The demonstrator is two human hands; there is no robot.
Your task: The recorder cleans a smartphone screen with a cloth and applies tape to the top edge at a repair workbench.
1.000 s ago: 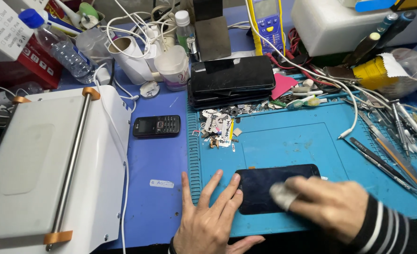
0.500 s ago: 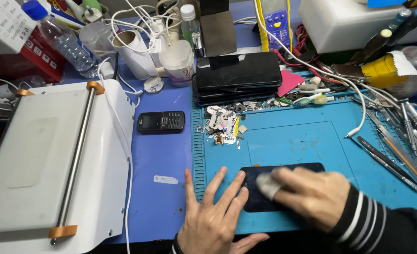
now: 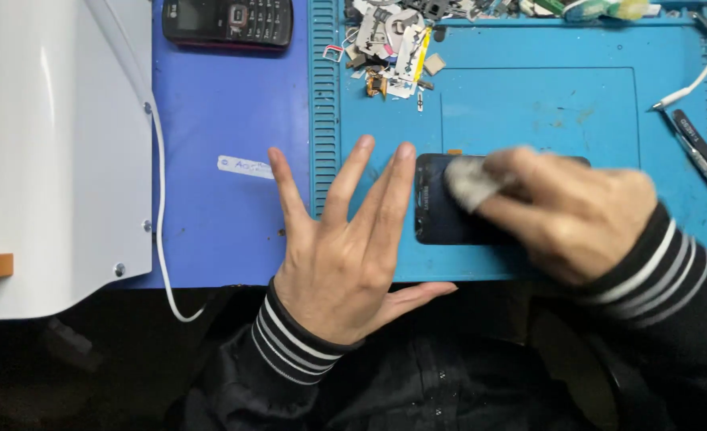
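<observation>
A dark phone screen panel [image 3: 436,215] lies flat on the blue work mat [image 3: 529,104] near its front edge. My right hand [image 3: 569,211] presses a small white wipe [image 3: 467,180] onto the panel's upper left part and covers most of its right side. My left hand [image 3: 345,239] rests flat on the mat with fingers spread, its fingertips at the panel's left edge.
A black keypad phone [image 3: 227,21] lies at the top on the blue table. A heap of small phone parts [image 3: 393,36] sits at the mat's top. A white machine [image 3: 50,144] fills the left, with a white cable [image 3: 160,223]. Tools [image 3: 701,152] lie at the right.
The view has dropped and closed in on the mat. My right hand has slid the wipe leftward across the panel. My left hand stays flat beside it.
</observation>
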